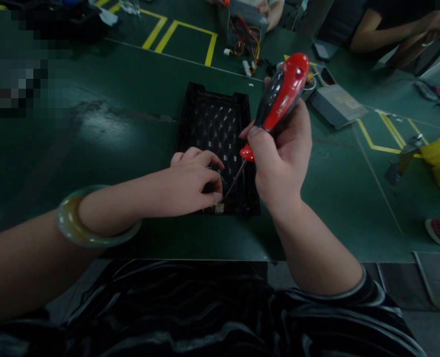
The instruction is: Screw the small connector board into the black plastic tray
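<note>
At the desk's near edge, my right hand (279, 163) clamps the screwdriver (284, 91) by its handle (stiff, probably light); my left hand (192, 181) pinches a fitting (219, 208).

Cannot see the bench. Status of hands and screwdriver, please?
Right hand grips red screwdriver, tip at near edge of black tray. Left hand pinches small part there. Nothing blocks tip.
</note>
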### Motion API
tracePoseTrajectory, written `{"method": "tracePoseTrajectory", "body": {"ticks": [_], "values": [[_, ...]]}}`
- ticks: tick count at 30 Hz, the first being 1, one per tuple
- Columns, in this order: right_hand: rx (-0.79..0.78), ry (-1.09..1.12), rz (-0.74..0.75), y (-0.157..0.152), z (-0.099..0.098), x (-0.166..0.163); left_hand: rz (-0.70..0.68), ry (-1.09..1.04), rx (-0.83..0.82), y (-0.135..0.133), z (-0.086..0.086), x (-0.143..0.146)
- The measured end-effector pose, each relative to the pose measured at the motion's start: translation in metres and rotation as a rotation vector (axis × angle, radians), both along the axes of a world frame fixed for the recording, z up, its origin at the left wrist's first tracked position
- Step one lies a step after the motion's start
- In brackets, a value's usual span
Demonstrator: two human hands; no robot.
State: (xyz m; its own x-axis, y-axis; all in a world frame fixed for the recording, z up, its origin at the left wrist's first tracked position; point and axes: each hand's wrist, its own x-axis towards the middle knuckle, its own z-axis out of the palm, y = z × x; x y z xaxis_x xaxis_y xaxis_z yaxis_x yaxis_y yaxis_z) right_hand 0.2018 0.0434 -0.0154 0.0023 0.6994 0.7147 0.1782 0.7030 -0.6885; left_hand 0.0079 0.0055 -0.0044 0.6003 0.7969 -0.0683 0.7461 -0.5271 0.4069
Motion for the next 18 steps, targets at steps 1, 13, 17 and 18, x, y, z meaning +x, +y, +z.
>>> {"method": "tracePoseTrajectory", "body": {"ticks": [1,13,17,18], "values": [[0.003,-0.010,-0.010,-0.0006,0.0006,-0.0003,0.005,-0.004,0.000,-0.0001,0.0003,0.0001],[-0.001,0.059,0.064,-0.0011,-0.0013,-0.0009,0.045,-0.033,-0.069,0.0039,0.0030,0.0020],[0.038,0.030,0.048,-0.0008,-0.0017,-0.0010,0.043,-0.055,-0.062,0.0041,0.0004,0.0004],[0.034,0.023,0.043,-0.0019,-0.0012,-0.0014,0.042,-0.057,-0.061,0.0040,0.0001,0.0001]]}}
